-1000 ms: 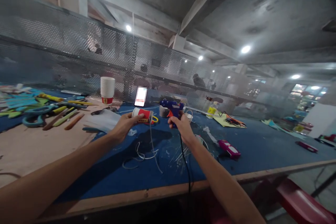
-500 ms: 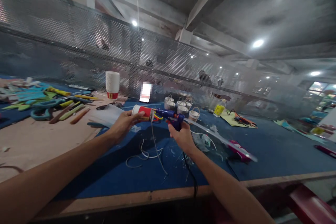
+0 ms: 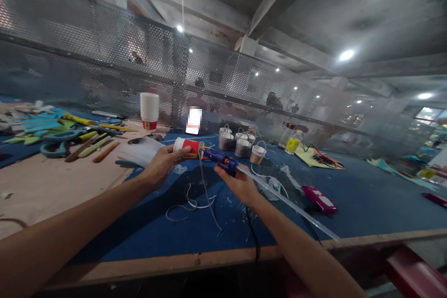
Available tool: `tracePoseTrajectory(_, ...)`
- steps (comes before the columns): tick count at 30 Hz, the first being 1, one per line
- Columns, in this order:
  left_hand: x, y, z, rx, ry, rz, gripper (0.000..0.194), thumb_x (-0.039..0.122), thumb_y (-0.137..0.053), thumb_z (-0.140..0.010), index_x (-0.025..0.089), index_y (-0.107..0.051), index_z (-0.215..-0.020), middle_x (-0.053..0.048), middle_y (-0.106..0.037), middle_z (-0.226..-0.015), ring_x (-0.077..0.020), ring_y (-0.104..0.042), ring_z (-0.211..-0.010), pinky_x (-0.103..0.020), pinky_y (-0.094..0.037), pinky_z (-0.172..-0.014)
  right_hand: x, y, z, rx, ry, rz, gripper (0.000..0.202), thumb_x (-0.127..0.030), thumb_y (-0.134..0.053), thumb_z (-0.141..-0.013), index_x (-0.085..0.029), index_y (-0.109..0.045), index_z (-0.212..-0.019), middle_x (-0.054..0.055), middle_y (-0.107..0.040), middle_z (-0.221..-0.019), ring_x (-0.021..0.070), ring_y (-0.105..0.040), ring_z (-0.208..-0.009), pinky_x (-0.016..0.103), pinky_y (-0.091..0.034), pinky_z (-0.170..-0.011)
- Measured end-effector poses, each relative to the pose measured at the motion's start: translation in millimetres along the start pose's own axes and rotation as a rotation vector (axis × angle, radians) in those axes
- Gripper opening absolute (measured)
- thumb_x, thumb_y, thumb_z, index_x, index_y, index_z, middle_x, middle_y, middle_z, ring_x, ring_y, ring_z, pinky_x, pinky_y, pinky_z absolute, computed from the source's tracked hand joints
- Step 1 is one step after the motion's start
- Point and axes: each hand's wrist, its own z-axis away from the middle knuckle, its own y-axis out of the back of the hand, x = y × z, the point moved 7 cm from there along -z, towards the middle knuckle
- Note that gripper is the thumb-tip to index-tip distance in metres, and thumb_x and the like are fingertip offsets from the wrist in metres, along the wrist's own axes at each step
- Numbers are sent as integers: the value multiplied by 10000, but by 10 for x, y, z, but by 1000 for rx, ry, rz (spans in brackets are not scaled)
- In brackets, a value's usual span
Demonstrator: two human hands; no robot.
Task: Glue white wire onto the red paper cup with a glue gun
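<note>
My left hand (image 3: 166, 162) is closed around a red and white paper cup (image 3: 192, 148), which lies on its side in the air above the table. From the cup's right end a thin grey cord (image 3: 205, 191) hangs down to the tabletop. In my right hand (image 3: 240, 185) is a blue hot glue gun (image 3: 221, 160), its nozzle at the cup's right end near the cord. Whether the nozzle touches the cup I cannot tell. A long clear glue stick (image 3: 293, 206) juts out of the gun's back, sloping down to the right.
Several small wrapped buckets with handles (image 3: 241, 144) stand behind my hands. A stack of paper cups (image 3: 149, 111) and a lit phone (image 3: 193, 121) are farther left. Scissors (image 3: 57, 144) and tools lie at left; a magenta device (image 3: 319, 199) and a yellow-labelled bottle (image 3: 292, 142) at right.
The glue gun's back end has swung downward, so the gun and its glue stick tilt more steeply. My right hand shifted slightly with it. The cup stays in my left hand, nearly unmoved.
</note>
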Motion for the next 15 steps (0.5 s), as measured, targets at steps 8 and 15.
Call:
tracePoseTrajectory(8, 6, 13, 7, 23, -14, -43, 277, 380, -825, -691, 152, -776, -840, -102, -785, -883, -258, -707, -858, -352, -508, -832, -79, -2, 24, -8, 74, 58, 297, -488, -606, -894, -204, -617, -809, -16, -579, -717, 139, -514, -649, 248, -412, -617)
tracePoseTrajectory(15, -9, 33, 1, 28, -14, -76, 251, 373, -809, -716, 159, -783, -844, -89, -786, -865, -241, -692, -834, -331, -489, -801, -60, 9, 21, 5, 75, 132, 314, -506, -582, -900, -213, -602, -788, -16, -583, -702, 146, -511, -634, 254, -401, -612)
